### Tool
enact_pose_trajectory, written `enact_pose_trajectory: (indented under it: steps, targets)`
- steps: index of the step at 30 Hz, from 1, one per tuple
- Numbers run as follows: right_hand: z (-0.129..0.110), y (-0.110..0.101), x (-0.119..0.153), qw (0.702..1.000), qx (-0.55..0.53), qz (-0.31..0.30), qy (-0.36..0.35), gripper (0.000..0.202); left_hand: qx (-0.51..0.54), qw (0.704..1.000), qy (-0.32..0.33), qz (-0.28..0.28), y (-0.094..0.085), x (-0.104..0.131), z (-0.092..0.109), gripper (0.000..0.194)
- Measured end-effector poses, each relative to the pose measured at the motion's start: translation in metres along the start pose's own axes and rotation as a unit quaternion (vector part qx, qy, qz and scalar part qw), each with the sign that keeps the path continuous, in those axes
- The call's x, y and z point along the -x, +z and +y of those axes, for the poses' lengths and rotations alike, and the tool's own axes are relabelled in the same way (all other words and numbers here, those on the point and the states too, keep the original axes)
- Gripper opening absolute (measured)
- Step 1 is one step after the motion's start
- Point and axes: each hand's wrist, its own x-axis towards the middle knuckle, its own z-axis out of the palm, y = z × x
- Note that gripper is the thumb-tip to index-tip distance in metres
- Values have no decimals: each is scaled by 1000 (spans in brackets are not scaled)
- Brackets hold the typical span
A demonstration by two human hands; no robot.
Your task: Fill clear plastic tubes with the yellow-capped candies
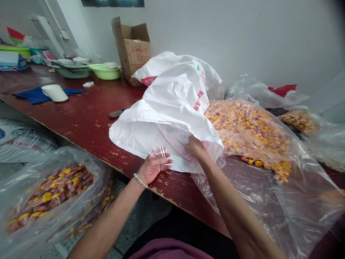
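My left hand (153, 168), with a beaded bracelet at the wrist, holds a small row of clear plastic tubes (157, 153) with reddish stripes. It is just in front of the open mouth of a large white woven sack (172, 97) lying on the table. Reaching into that mouth is my right hand (194, 146), its fingers partly hidden by the sack's edge and not clear enough to read. A pale inner liner (172, 136) with faint ring marks shows inside the sack. Right of the sack lies a clear bag of yellow-capped pieces (248, 126).
The dark red table (88, 133) has worn edges. On it are a cardboard box (136, 54), a green basin (105, 72), a white mug (55, 92) on blue cloth and a phone (115, 114). Below left stands a clear bag of capped tubes (59, 183).
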Motion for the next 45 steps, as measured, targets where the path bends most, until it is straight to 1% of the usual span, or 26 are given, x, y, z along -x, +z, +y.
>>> enact_pose_trajectory:
  steps: [1,3,5,6,7,9,11,13,14,16,17,18,19,21,23,25,28,31,33,34,37,39,40,42,43,45]
  targets:
    - [-4,-2,9,1000,-27,-8,4,31,-13,1000,7,3,2,-1,-2,54]
    - [-12,-3,33,991,-131,-34,-13,32,-52,998,32,3,5,-3,-8,58]
    - [-21,-1,58,964,-256,-54,-46,31,-98,993,72,-2,8,-5,-14,62]
    - [-24,0,69,951,-298,-57,-60,30,-123,988,95,-2,10,-6,-17,63]
    - [-27,1,78,944,-317,-55,-67,27,-147,982,119,3,12,-7,-20,64]
    - [-29,3,90,949,-303,-40,-71,20,-192,968,159,16,15,-8,-22,64]
    - [-27,3,95,952,-293,-29,-77,17,-231,955,186,31,18,-8,-23,61]
    - [-24,1,94,948,-302,-29,-98,16,-254,945,199,47,20,-7,-23,57]
    - [-22,0,92,944,-309,-37,-112,16,-259,943,202,58,21,-7,-23,55]
    - [-19,-1,82,937,-314,-71,-139,18,-247,944,202,84,20,-6,-23,53]
    - [-18,-2,74,941,-297,-83,-140,19,-230,948,200,94,19,-6,-23,52]
    - [-17,-1,63,952,-266,-82,-130,20,-211,953,196,100,18,-6,-23,52]
    - [-17,-1,51,965,-227,-67,-111,22,-191,957,191,102,16,-6,-23,53]
    - [-16,3,22,987,-148,-12,-54,27,-159,966,177,98,13,-7,-21,53]
    - [-16,10,-6,994,-101,26,-10,36,-139,973,161,91,10,-8,-18,54]
    - [-16,18,-27,996,-78,30,16,41,-120,979,141,87,9,-8,-14,55]
    - [-16,26,-45,998,-48,21,43,39,-86,988,103,75,9,-6,-11,55]
    - [-17,27,-47,998,-28,20,61,36,-59,993,81,59,8,-7,-10,55]
    - [-19,24,-38,998,-16,29,61,41,-57,992,90,64,5,-10,-10,55]
    - [-20,23,-29,998,-18,35,50,43,-62,991,98,72,3,-11,-11,55]
    - [-24,16,11,996,-79,18,-28,38,-105,981,134,95,-1,-15,-14,53]
    - [-27,13,41,987,-134,-11,-84,30,-163,966,178,90,-2,-17,-17,52]
    - [-29,12,53,982,-156,-23,-100,28,-197,956,202,78,-2,-17,-17,51]
    - [-30,11,72,974,-199,-28,-105,30,-260,936,234,41,1,-16,-18,50]
    - [-30,12,78,969,-226,-28,-95,32,-281,929,240,23,4,-15,-18,50]
    - [-27,13,85,955,-288,-25,-63,34,-302,924,234,2,9,-12,-17,50]
